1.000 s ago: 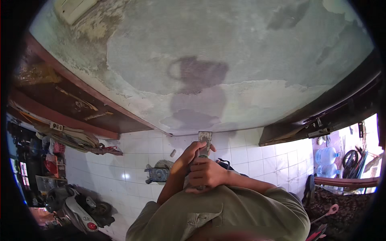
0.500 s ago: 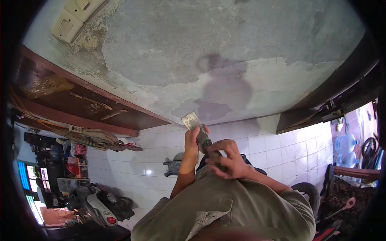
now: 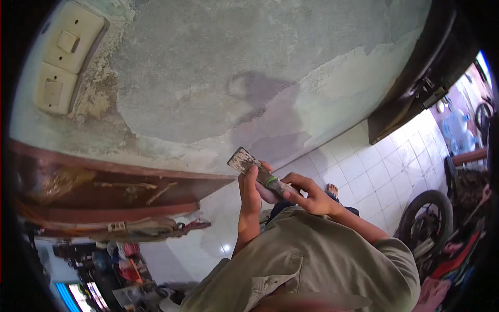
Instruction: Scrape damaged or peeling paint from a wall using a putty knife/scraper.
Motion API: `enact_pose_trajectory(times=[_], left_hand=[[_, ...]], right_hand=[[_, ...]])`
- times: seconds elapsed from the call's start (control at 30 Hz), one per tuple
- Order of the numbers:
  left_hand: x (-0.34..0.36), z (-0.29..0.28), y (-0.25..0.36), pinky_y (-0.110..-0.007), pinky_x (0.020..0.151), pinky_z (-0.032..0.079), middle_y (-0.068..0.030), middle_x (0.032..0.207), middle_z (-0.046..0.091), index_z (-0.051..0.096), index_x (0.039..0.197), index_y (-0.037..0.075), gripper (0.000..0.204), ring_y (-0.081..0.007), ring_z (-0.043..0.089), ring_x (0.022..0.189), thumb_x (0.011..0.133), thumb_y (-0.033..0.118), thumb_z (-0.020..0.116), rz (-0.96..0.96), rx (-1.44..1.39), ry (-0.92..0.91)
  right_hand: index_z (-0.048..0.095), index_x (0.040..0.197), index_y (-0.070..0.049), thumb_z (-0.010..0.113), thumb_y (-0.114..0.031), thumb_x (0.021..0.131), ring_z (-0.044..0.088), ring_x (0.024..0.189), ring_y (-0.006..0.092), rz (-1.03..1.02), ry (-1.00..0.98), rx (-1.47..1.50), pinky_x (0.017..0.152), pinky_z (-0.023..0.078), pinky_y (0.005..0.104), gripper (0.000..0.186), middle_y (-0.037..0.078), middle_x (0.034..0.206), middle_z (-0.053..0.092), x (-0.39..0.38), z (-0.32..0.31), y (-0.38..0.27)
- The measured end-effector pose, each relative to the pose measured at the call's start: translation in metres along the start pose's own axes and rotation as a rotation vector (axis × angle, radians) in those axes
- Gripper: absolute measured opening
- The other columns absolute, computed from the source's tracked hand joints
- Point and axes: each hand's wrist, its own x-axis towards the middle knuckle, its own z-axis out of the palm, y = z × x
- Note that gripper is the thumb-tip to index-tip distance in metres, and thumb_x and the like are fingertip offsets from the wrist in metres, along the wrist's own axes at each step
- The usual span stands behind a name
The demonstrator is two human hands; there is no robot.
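Note:
A putty knife (image 3: 242, 160) with a flat blade smeared with pale residue is held between my hands, in front of my chest. My left hand (image 3: 250, 196) is closed around it just below the blade, thumb lying along its face. A bright green band (image 3: 271, 181) circles the tool between the two hands. My right hand (image 3: 313, 195) pinches the handle end with thumb and fingers. Beyond the blade stands the wall (image 3: 187, 78), with a grey, peeled area and paler coating around it. My shadow falls across it.
Two cream switch plates (image 3: 71, 37) sit on the wall at upper left. A brown wooden panel (image 3: 125, 190) runs below them. At right are a dark wooden edge (image 3: 410, 99), a motorcycle wheel (image 3: 425, 221) and water bottles (image 3: 455, 125). White tiles (image 3: 364, 161) cover the floor.
My view has turned, bringing the switches lower and larger at left. My right hand's fingers, blurred before, now pinch the handle end; the left hand keeps its grip.

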Motion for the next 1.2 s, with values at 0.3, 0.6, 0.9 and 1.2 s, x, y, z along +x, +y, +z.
enact_pose_trajectory(times=[0.3,0.6,0.9,1.2], left_hand=[[0.043,-0.114,0.074,-0.038,0.075,0.041,-0.0034,0.072,0.061,0.073,0.089,0.002,0.049,-0.0226,0.053,0.069,0.096,0.045,0.051,0.807,0.868,-0.34],[0.112,-0.171,0.128,-0.037,0.076,0.036,-0.0024,0.067,0.049,0.055,0.072,0.01,0.045,-0.0185,0.05,0.064,0.095,0.045,0.039,1.932,0.574,-0.101],[0.147,-0.184,0.12,-0.037,0.074,0.037,0.0005,0.066,0.047,0.052,0.073,0.013,0.037,-0.0168,0.045,0.062,0.09,0.041,0.035,1.988,0.458,-0.225],[0.154,-0.19,0.118,-0.035,0.066,0.034,0.0034,0.063,0.043,0.053,0.074,0.014,0.039,-0.0146,0.043,0.06,0.088,0.045,0.034,2.016,0.498,-0.312]], right_hand=[[0.051,0.138,-0.001,0.057,-0.018,0.103,0.051,0.083,0.0102,0.126,0.48,0.297,0.076,0.045,0.0284,0.039,-0.001,0.087,0.055,0.044,0.104,0.005],[0.037,0.154,-0.009,0.059,-0.005,0.095,0.053,0.087,0.0249,-0.199,1.044,-0.314,0.081,0.044,0.0301,0.063,0.014,0.101,0.053,0.099,0.137,0.015],[0.032,0.155,-0.004,0.054,-0.009,0.101,0.055,0.095,0.0208,-0.088,1.001,-0.225,0.09,0.044,0.0303,0.059,0.014,0.108,0.059,0.117,0.181,0.004],[0.035,0.153,-0.002,0.05,-0.007,0.102,0.063,0.117,0.0229,-0.162,1.068,-0.177,0.1,0.045,0.0315,0.054,0.023,0.132,0.062,0.135,0.189,0.021]])
